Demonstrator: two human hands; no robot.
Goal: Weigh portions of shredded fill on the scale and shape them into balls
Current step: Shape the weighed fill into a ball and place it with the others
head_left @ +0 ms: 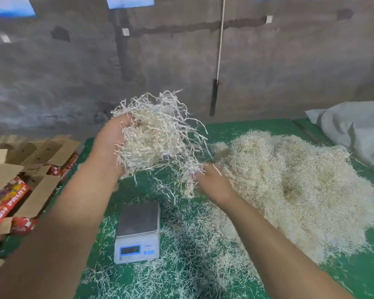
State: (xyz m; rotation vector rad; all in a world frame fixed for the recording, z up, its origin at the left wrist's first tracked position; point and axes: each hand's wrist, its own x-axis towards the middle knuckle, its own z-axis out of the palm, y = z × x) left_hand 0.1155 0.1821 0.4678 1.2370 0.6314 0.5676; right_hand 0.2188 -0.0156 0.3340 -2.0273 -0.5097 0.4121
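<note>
The head view looks down over a green mat [268,130] spread in front of a grey wall [181,61]. The left hand [110,145] is raised above the mat, its fingers curled round a loose clump of shredded fill [158,139], a tangle of pale, crinkled paper strips that stick out upward and hang down below the palm. The right hand [212,180] sits lower and to the right, its back toward the camera; it pinches a few strands trailing from the bottom of the clump, though motion blur hides exactly how the fingers lie.

Below the two hands, between the forearms, a small white scale [138,234] stands on the mat. Its grey metal platform is bare and its blue-framed display faces the camera; the digits are too blurred to read. Loose strips of fill are scattered over the mat around the scale and toward the near edge.

To the right of the scale, a big pile of fill [289,186] covers much of the mat, touching the right forearm's far side. Behind the pile, at the right edge, lies a grey sack [354,130]. At the left edge, off the mat, several open cardboard boxes [20,175] with red printed sides sit close together. A white cord [220,39] hangs down the wall, ending in a dark handle.
</note>
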